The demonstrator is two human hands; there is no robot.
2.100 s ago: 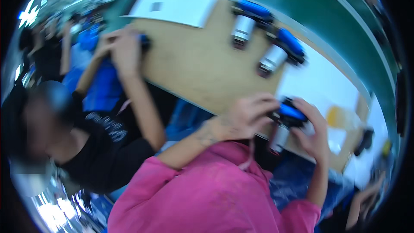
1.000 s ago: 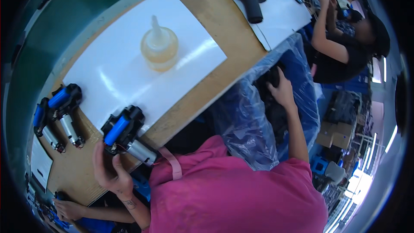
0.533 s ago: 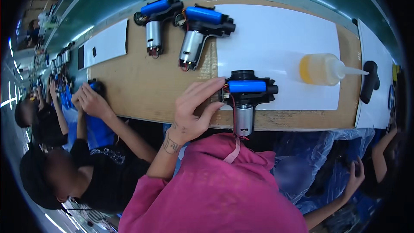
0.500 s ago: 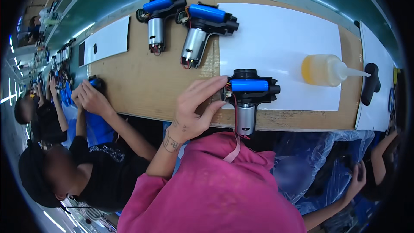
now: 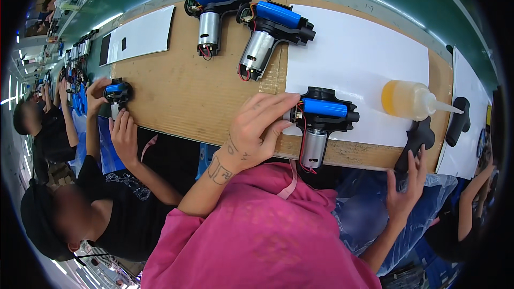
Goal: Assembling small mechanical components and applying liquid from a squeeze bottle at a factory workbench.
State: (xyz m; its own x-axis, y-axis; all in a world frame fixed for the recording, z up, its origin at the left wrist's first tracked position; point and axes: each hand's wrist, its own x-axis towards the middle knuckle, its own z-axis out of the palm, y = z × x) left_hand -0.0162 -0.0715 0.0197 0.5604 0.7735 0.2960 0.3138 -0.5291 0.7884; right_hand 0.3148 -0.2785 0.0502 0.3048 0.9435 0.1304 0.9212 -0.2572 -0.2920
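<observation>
My left hand point(image 5: 259, 129) pinches the left end of a motor assembly point(image 5: 324, 108): a black T-shaped housing half with a blue cylindrical cell across the top, a silver motor below and thin red wires. It lies over the edge of a white sheet, its motor end pointing toward me. My right hand point(image 5: 405, 188) is at the table's front edge, fingers spread, fingertips at a plain black T-shaped housing shell point(image 5: 417, 140). Whether they touch it I cannot tell. Behind are two similar motor assemblies, one on the left point(image 5: 210, 21) and one on the right point(image 5: 267, 36).
A squeeze bottle point(image 5: 409, 99) of yellow liquid lies on the white sheet point(image 5: 358, 48), its nozzle pointing right. Another black shell point(image 5: 458, 121) rests at far right. On my left, a co-worker's hands point(image 5: 124, 139) handle a similar assembly point(image 5: 118, 92). Clear plastic wrap point(image 5: 428, 192) hangs below the table edge.
My right hand has come up from low right to the table edge, and a black housing shell now lies there. The left hand still holds its assembly. The co-worker's hands have parted around theirs.
</observation>
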